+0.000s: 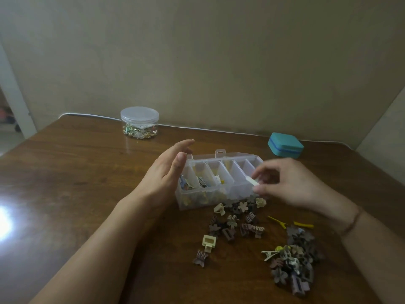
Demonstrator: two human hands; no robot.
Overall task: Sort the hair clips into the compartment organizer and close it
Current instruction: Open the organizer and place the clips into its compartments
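Observation:
A clear plastic compartment organizer (232, 170) stands open in the middle of the wooden table, its lid tilted back. Its left compartments hold a few colourful clips; the right ones look bare. My left hand (166, 176) rests open against the organizer's left end, fingers apart. My right hand (287, 183) hovers over the organizer's right front corner and pinches a small white clip (253, 181) between thumb and fingers. Loose brown and cream hair clips (234, 222) lie scattered in front of the box, and a denser pile of clips (293, 264) sits to the right.
A round clear jar (139, 121) with a lid and trinkets inside stands at the back left. A teal case (285, 145) sits shut at the back right. Two yellow clips (303, 224) lie near my right wrist. The wall runs along the table's far edge.

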